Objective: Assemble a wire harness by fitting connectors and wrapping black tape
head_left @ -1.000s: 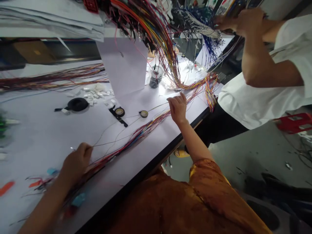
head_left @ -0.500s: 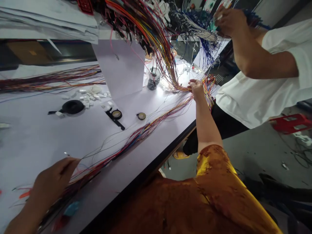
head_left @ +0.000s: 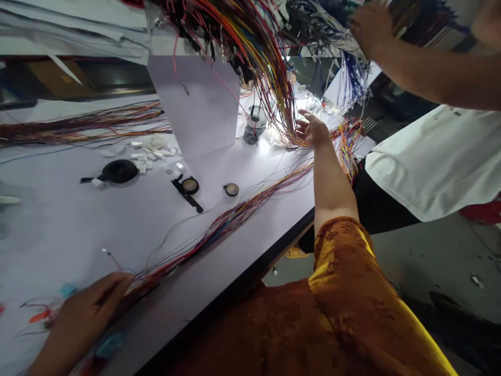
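A long bundle of coloured wires (head_left: pixel 230 219) runs diagonally along the front of the white table. At its near left end, my left hand (head_left: pixel 92 308) is closed around the wires, its fingertips partly hidden. My right hand (head_left: pixel 313 129) reaches far forward with its fingers apart, beside the lower end of a thick hanging bundle of wires (head_left: pixel 270 57). Its fingers are close to those strands; whether they touch is unclear. Past that hand, more red and yellow wires (head_left: pixel 348 149) droop at the table's edge.
Black tape rolls (head_left: pixel 119 171) and a smaller roll (head_left: pixel 231 189) lie on the table (head_left: pixel 129 219), near white connectors (head_left: pixel 148 153). A white upright panel (head_left: pixel 199 104) stands behind them. Another person's arm (head_left: pixel 422 73) reaches in from the right toward blue wires (head_left: pixel 352 78).
My right hand's fingers have spread and lifted off the wires they were against. My left hand has shifted slightly down and right, still on the bundle. The other person's arm has moved.
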Tool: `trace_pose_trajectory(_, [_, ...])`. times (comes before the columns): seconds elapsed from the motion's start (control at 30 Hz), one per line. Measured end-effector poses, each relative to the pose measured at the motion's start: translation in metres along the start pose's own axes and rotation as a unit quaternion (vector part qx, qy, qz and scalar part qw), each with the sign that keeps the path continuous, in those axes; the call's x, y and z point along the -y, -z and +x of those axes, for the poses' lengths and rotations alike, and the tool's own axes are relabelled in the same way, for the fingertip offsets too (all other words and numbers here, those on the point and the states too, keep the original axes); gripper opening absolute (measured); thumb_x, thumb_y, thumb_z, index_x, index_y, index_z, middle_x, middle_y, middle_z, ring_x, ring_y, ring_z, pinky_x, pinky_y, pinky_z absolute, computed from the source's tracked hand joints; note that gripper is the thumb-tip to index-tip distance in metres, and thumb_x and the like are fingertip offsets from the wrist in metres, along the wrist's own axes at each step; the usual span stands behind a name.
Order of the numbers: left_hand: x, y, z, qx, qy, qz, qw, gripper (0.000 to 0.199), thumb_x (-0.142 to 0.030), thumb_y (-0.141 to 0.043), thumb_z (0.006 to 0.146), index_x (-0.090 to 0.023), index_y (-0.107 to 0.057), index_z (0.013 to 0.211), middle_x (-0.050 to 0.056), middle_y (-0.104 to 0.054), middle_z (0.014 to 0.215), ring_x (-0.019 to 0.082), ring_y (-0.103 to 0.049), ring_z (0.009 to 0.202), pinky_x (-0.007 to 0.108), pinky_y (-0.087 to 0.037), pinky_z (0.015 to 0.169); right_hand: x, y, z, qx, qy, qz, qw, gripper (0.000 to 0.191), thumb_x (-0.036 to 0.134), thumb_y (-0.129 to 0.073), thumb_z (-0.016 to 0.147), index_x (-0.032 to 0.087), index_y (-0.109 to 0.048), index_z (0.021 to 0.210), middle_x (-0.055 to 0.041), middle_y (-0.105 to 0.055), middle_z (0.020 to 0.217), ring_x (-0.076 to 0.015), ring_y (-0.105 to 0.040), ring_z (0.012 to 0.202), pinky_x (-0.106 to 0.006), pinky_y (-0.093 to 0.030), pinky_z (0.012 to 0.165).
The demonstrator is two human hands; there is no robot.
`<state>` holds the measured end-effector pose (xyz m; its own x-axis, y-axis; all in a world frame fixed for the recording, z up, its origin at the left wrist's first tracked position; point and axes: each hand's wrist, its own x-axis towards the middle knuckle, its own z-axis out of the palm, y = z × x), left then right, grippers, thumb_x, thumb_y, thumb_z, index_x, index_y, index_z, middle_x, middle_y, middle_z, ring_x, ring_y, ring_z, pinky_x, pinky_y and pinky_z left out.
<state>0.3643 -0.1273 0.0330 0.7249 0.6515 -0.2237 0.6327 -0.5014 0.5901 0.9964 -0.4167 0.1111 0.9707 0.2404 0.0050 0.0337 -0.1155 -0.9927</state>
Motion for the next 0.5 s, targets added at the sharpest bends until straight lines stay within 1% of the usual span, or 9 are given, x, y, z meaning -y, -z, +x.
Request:
trace_pose_trajectory(0.07, [0.0, -0.002, 0.001, 0.016, -0.007, 0.002, 1.0, 0.016, -0.06, -0.058, 0.069, -0.05, -0.07, 0.065, -0.012, -0.077, 0.081, 0.036, -0.074, 0.086, 0.044, -0.057, 0.076, 0.001, 0.004, -0.01, 0.038, 0.033, -0.006, 0.999, 0.016, 0.03, -0.054, 0.098, 0.02, -0.066, 0.1, 0.0009, -0.068, 0.089, -0.009, -0.063, 0.072, -0.027, -0.054, 0.07])
trace_pose_trajectory(0.13, [-0.002, -0.003, 0.002, 0.029, -0.006, 0.008, 1.0, 0.018, -0.06, -0.057, 0.071, -0.048, -0.069, 0.064, -0.012, -0.076, 0.078, 0.035, -0.074, 0.085, 0.044, -0.056, 0.074, 0.007, 0.006, -0.021, 0.05, 0.058, -0.008, 0.997, 0.013, 0.025, -0.059, 0.095, 0.019, -0.068, 0.102, -0.0008, -0.072, 0.095, -0.0103, -0.068, 0.082, -0.026, -0.055, 0.072])
trace_pose_trajectory(0.23, [-0.008, -0.004, 0.003, 0.042, -0.006, 0.008, 0.999, 0.021, -0.061, -0.055, 0.073, -0.047, -0.069, 0.067, -0.011, -0.076, 0.079, 0.033, -0.074, 0.086, 0.043, -0.055, 0.076, 0.02, 0.006, -0.034, 0.061, 0.091, 0.022, 0.994, 0.017, 0.016, -0.06, 0.092, 0.019, -0.069, 0.107, 0.0004, -0.073, 0.105, -0.0102, -0.071, 0.1, -0.024, -0.055, 0.08])
trace_pose_trajectory(0.3, [-0.01, -0.006, 0.003, 0.052, -0.009, 0.014, 0.999, 0.023, -0.061, -0.054, 0.075, -0.044, -0.069, 0.071, -0.01, -0.076, 0.081, 0.032, -0.074, 0.087, 0.042, -0.054, 0.077, 0.028, 0.008, -0.041, 0.066, 0.12, 0.012, 0.99, 0.018, 0.017, -0.056, 0.094, 0.018, -0.068, 0.107, 0.0019, -0.073, 0.108, -0.0094, -0.07, 0.108, -0.024, -0.053, 0.086])
trace_pose_trajectory(0.33, [-0.01, -0.006, 0.002, 0.057, -0.008, 0.02, 0.998, 0.024, -0.06, -0.053, 0.077, -0.043, -0.069, 0.073, -0.009, -0.076, 0.082, 0.031, -0.073, 0.087, 0.042, -0.053, 0.078, 0.032, 0.009, -0.043, 0.064, 0.133, -0.014, 0.989, 0.017, 0.02, -0.054, 0.095, 0.016, -0.067, 0.104, 0.0011, -0.073, 0.107, -0.0088, -0.071, 0.106, -0.024, -0.052, 0.086])
trace_pose_trajectory(0.37, [-0.01, -0.007, 0.001, 0.059, -0.007, 0.028, 0.998, 0.026, -0.06, -0.051, 0.078, -0.041, -0.069, 0.074, -0.008, -0.076, 0.082, 0.031, -0.073, 0.086, 0.041, -0.053, 0.078, 0.035, 0.01, -0.045, 0.057, 0.142, -0.046, 0.987, 0.019, 0.025, -0.052, 0.096, 0.014, -0.066, 0.1, -0.0008, -0.073, 0.105, -0.0074, -0.072, 0.1, -0.023, -0.051, 0.083])
trace_pose_trajectory(0.43, [-0.007, -0.008, -0.001, 0.057, -0.006, 0.048, 0.997, 0.031, -0.059, -0.048, 0.081, -0.037, -0.069, 0.075, -0.005, -0.077, 0.083, 0.03, -0.073, 0.087, 0.04, -0.052, 0.077, 0.037, 0.013, -0.049, 0.035, 0.149, -0.104, 0.983, 0.035, 0.037, -0.043, 0.099, 0.01, -0.064, 0.092, -0.0072, -0.073, 0.105, -0.0021, -0.07, 0.08, -0.021, -0.048, 0.072])
trace_pose_trajectory(0.47, [-0.005, -0.008, -0.001, 0.057, -0.009, 0.058, 0.997, 0.034, -0.059, -0.046, 0.083, -0.035, -0.069, 0.076, -0.004, -0.077, 0.085, 0.03, -0.073, 0.089, 0.039, -0.052, 0.077, 0.036, 0.014, -0.052, 0.024, 0.151, -0.125, 0.98, 0.043, 0.042, -0.038, 0.1, 0.01, -0.064, 0.089, -0.0106, -0.072, 0.106, 0.0004, -0.067, 0.073, -0.021, -0.046, 0.067])
trace_pose_trajectory(0.5, [-0.003, -0.009, -0.002, 0.059, -0.013, 0.069, 0.996, 0.036, -0.059, -0.045, 0.084, -0.034, -0.069, 0.077, -0.003, -0.077, 0.087, 0.03, -0.072, 0.09, 0.038, -0.051, 0.077, 0.033, 0.015, -0.055, 0.014, 0.16, -0.145, 0.976, 0.049, 0.045, -0.033, 0.101, 0.009, -0.064, 0.087, -0.0135, -0.072, 0.107, 0.0016, -0.065, 0.071, -0.021, -0.045, 0.066])
